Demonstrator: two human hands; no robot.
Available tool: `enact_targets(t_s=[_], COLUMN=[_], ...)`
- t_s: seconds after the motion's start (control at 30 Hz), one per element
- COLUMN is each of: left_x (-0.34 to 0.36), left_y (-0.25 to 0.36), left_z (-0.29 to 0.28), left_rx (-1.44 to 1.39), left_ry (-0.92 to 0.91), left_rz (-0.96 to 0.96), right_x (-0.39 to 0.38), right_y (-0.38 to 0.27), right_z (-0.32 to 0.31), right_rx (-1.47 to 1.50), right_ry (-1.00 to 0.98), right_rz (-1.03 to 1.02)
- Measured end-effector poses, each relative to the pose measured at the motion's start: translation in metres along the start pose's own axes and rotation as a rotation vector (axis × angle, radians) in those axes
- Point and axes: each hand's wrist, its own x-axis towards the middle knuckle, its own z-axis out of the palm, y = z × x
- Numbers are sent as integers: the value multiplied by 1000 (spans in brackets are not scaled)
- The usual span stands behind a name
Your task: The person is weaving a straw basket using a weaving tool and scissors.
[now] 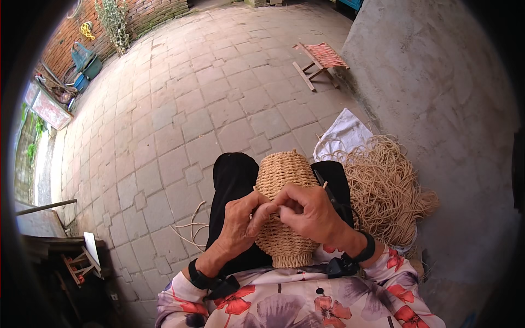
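A woven straw basket [282,208] is laid across the lap, on black trousers [234,180], with its lower end cut off from view by the floral sleeves. The left hand [239,223] and right hand [310,210] are pressed together over the middle of the basket; both grips are closed, fingertips pinched at one spot on the weave. What is pinched there is hidden by the fingers and cannot be made out. A dark slim tool [326,188] is seen beside the right hand. A bundle of straw cord [385,188] is heaped just right of the lap, partly over a white cloth [343,136]. Loose strands [191,227] are trailed on the paved floor [180,109]. A small folding stool [321,59] is set well apart.
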Motion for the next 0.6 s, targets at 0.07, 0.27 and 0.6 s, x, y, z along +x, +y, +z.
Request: enact_targets(t_s=[0.07,0.27,0.6], left_x=[0,4,-12], left_y=[0,5,2], left_z=[-2,-6,-6], left_rx=[-33,-41,-1], left_ry=[-25,-62,128], left_rz=[-23,-40,-3], right_x=[1,2,1], right_y=[0,7,19], right_z=[-2,-1,-14], right_rx=[106,95,363], right_ry=[-17,31,144], right_rz=[111,14,232])
